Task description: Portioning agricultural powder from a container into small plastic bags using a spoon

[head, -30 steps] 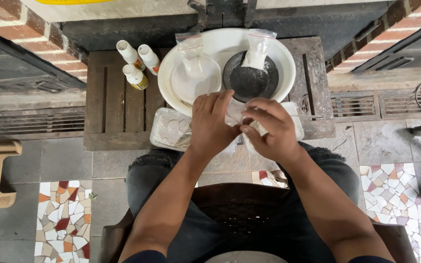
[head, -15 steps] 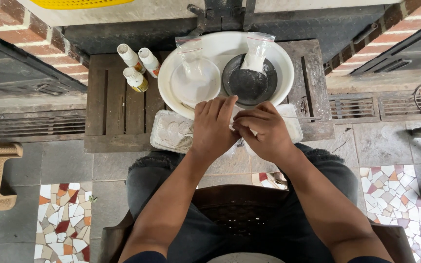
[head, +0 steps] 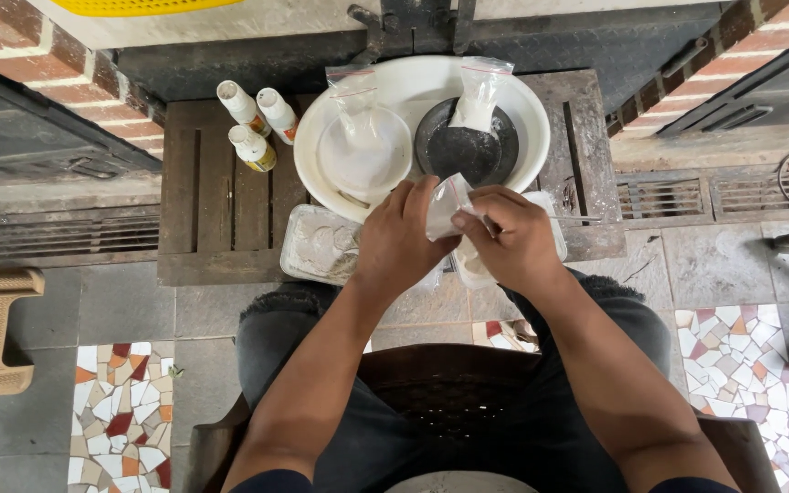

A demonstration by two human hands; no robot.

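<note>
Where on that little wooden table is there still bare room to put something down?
The dark slats left of the clear tray, below the three small bottles, lie bare. So does the strip right of the white basin. The middle is crowded: the basin holds two dishes and bags, and both hands hold a small clear bag there.

Open passage lay over the bare left slats of the wooden counter [head: 203, 210], bounded on the far side by three small white bottles [head: 256, 123] standing close together, and over the narrow bare strip at the counter's right edge. The middle was blocked: a large white basin [head: 530, 128] holding a white bowl [head: 364, 155], a dark bowl [head: 466, 146] and two upright plastic bags [head: 481, 91] filled it, and a clear tray [head: 317, 245] of white powder sat just before the basin on the near left. The left hand [head: 399, 242] and right hand [head: 513, 242], meeting around a small clear bag [head: 445, 203], took up the near centre edge.
</note>
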